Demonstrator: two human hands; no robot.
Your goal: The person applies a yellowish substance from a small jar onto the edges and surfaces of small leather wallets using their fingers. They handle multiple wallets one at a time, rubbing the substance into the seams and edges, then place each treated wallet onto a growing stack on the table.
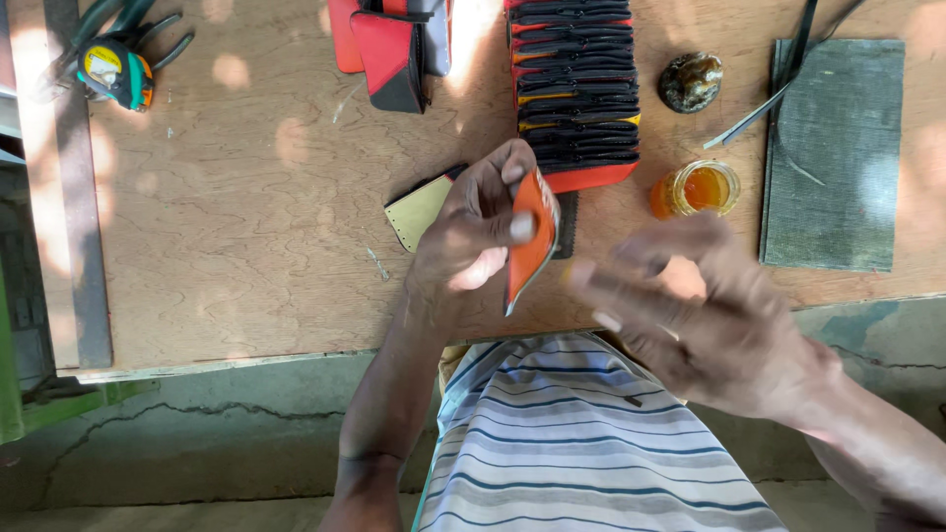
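My left hand (pixel 475 225) is closed around a small orange leather piece (pixel 530 246) with a pale stitched edge, held upright over the front of a wooden board (pixel 227 217). My right hand (pixel 705 310) hovers just right of the piece, blurred, fingers spread and holding nothing. A tan leather piece (pixel 418 210) with a row of punched holes lies on the board behind my left hand.
A row of stacked black, orange and red leather pieces (pixel 576 89) lies at the back. Red and black pouches (pixel 389 49) sit to its left. A glass jar of orange liquid (pixel 700 187), a dark lid (pixel 690 82), a green mat (pixel 838 148) and a tape measure (pixel 116 71) are nearby.
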